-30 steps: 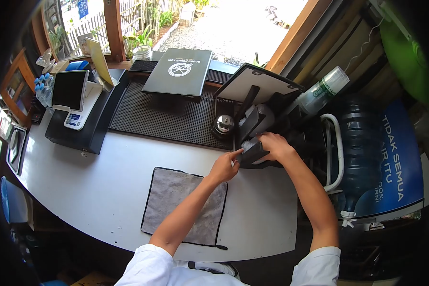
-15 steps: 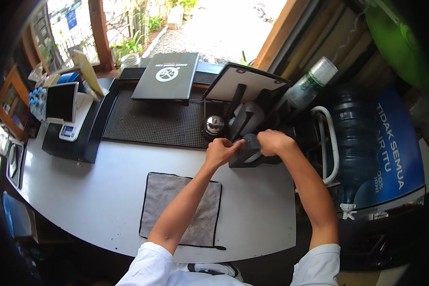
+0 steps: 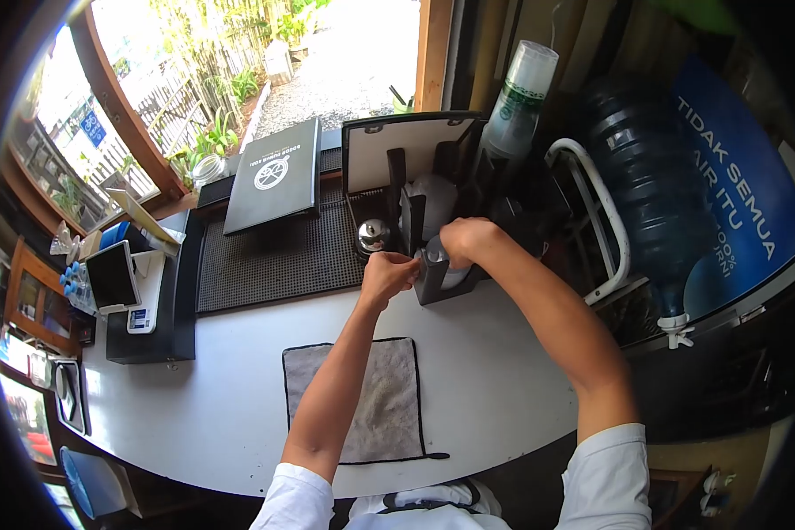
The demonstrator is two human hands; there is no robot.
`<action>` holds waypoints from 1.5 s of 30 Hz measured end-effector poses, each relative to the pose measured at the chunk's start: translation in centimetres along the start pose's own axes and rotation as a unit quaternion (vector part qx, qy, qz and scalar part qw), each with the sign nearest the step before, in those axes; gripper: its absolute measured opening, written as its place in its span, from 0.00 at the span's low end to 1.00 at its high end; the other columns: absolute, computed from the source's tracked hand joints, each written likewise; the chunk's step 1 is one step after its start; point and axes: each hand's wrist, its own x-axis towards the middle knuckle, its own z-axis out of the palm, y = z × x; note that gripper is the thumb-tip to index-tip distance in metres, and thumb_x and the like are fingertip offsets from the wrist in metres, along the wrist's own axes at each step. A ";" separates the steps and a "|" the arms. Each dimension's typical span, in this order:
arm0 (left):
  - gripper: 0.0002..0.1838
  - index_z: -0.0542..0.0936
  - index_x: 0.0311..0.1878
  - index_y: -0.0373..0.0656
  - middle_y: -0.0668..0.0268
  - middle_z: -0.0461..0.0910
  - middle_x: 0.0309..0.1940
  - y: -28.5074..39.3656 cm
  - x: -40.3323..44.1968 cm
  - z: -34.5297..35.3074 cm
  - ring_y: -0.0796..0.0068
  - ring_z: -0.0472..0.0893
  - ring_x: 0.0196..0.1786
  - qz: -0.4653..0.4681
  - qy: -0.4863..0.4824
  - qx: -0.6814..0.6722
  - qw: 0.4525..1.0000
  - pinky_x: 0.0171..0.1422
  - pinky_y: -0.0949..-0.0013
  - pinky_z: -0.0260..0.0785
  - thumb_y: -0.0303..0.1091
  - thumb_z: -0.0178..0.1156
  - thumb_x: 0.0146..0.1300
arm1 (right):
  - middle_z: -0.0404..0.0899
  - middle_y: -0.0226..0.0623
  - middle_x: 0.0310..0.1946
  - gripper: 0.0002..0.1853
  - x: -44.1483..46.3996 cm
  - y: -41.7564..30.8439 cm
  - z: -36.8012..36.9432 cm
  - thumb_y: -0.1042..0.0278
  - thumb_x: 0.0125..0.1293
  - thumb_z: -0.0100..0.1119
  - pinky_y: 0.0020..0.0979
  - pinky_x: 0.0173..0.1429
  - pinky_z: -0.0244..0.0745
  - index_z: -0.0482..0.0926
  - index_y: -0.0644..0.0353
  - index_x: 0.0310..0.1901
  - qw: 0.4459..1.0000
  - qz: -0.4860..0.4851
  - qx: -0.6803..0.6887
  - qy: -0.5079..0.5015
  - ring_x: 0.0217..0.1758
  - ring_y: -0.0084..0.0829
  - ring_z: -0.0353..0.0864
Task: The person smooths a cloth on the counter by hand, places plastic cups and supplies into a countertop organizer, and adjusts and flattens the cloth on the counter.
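A black holder (image 3: 431, 290) with upright dividers stands at the white counter's back right, with pale, rounded pieces in its slots that look like plastic lids (image 3: 433, 194). My left hand (image 3: 390, 277) is at the holder's front left corner, thumb and fingers pinched together against its edge. Over the front slot my right hand (image 3: 468, 240) is bent down with curled fingers; the fingertips are hidden, so what they grip does not show. A shiny silver dome (image 3: 373, 235) on a dark base sits just left of the holder. A grey cloth (image 3: 384, 406) with black edging lies under my left forearm.
Behind the holder rise an open-lidded black case (image 3: 406, 141) and a stack of clear cups (image 3: 517, 106). A black folder (image 3: 278, 177) lies on the ribbed mat (image 3: 274, 269). At right stands a large water bottle (image 3: 649, 194); at left, a tablet (image 3: 113, 276) on a stand.
The view has turned and shifted, moving the holder and hands up and left in the picture. My right hand has shifted farther over the front slot; the left remains at the holder's corner.
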 end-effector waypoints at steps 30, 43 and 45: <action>0.20 0.88 0.48 0.36 0.55 0.90 0.38 -1.3 -0.7 0.5 0.66 0.89 0.44 0.106 0.129 -0.063 0.984 0.52 0.63 0.78 0.47 0.66 0.71 | 0.87 0.56 0.49 0.16 -3.7 3.6 -6.0 0.72 0.69 0.62 0.40 0.64 0.80 0.85 0.67 0.55 0.941 -0.105 0.182 0.267 0.57 0.49 0.87; 0.24 0.77 0.70 0.35 0.51 0.87 0.55 2.0 5.3 -1.9 0.60 0.88 0.55 0.247 0.077 0.035 0.965 0.63 0.65 0.78 0.27 0.53 0.72 | 0.77 0.54 0.68 0.49 5.8 3.6 -7.7 0.59 0.52 0.82 0.42 0.74 0.73 0.67 0.55 0.75 0.983 -0.127 0.070 0.109 0.72 0.50 0.76; 0.27 0.75 0.72 0.36 0.49 0.85 0.57 2.9 4.9 -2.3 0.58 0.87 0.57 0.224 0.035 0.045 0.973 0.65 0.64 0.76 0.25 0.52 0.69 | 0.76 0.55 0.68 0.50 6.6 3.6 -6.5 0.59 0.50 0.84 0.43 0.75 0.72 0.67 0.54 0.76 0.983 -0.131 0.048 0.116 0.72 0.51 0.75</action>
